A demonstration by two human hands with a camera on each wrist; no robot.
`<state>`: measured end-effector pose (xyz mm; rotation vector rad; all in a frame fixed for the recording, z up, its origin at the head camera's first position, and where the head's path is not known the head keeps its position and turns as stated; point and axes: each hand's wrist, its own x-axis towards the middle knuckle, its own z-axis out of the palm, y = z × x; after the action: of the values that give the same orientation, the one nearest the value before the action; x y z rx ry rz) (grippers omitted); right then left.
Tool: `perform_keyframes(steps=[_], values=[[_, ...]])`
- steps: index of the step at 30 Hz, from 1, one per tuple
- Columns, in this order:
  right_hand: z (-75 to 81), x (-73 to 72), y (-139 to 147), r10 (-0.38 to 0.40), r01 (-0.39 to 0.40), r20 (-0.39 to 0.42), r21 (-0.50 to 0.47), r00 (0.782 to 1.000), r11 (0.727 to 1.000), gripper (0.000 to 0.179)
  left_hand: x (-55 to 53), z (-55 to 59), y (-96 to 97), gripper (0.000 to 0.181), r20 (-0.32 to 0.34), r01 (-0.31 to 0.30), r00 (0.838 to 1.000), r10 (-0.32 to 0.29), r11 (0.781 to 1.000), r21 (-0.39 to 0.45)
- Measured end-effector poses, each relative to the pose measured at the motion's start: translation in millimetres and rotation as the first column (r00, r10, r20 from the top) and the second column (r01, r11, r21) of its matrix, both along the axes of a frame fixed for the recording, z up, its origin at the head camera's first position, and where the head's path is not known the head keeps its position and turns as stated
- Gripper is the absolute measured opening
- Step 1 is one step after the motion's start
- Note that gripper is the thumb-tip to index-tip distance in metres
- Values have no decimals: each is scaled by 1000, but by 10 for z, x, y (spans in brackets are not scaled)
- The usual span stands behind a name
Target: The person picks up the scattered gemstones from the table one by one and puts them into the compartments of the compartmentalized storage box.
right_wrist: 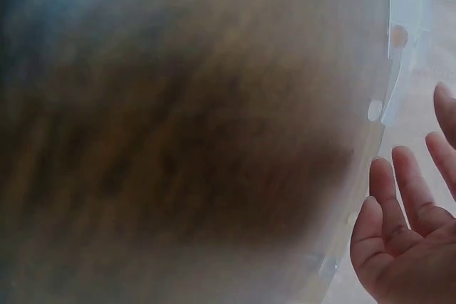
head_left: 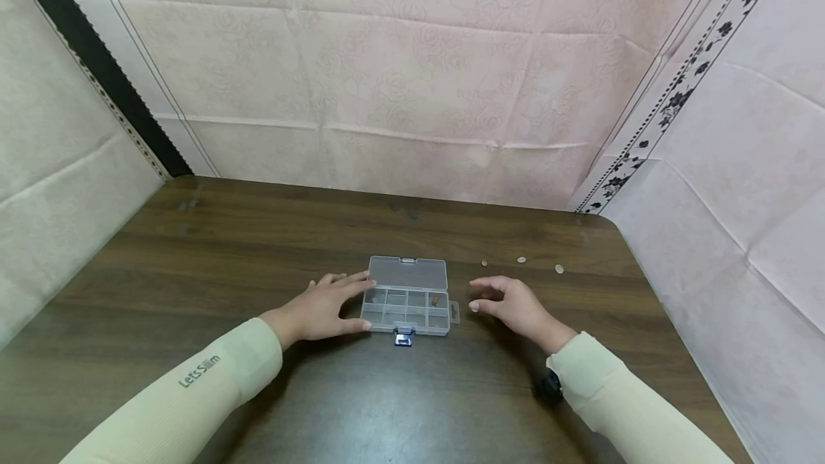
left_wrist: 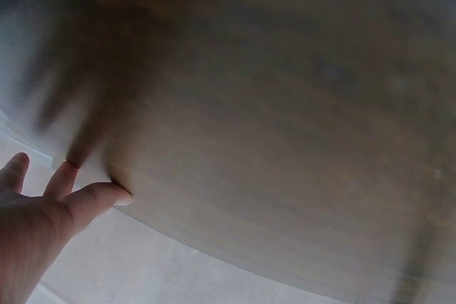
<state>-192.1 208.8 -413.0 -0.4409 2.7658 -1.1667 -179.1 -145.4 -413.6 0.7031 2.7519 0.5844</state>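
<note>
A clear plastic compartment box [head_left: 406, 310] lies on the table with its lid [head_left: 408, 273] opened toward the far side. One compartment at the right holds a small brownish piece [head_left: 435, 301]. My left hand [head_left: 325, 306] rests at the box's left side, thumb by the front corner and fingertips at the hinge end, fingers fairly straight. To the right of the box, my right hand [head_left: 515, 306] hovers with thumb and fingers apart and nothing between them. Its fingers [right_wrist: 404, 183] also look relaxed and spread in the right wrist view.
Beyond the right hand lie a small brownish disc [head_left: 484, 263] and two silvery, coin-like discs [head_left: 521, 259]. A blue latch [head_left: 403, 338] juts from the box front. The wooden table [head_left: 258, 235] ends at cloth-covered walls [head_left: 399, 77].
</note>
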Motion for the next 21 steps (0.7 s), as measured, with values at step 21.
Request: perform_keyframes(steps=[21], values=[[-4, 12, -40, 50, -51, 13, 119, 999, 992, 24, 10, 24, 4, 76, 4, 0, 1000, 0, 1000, 2]])
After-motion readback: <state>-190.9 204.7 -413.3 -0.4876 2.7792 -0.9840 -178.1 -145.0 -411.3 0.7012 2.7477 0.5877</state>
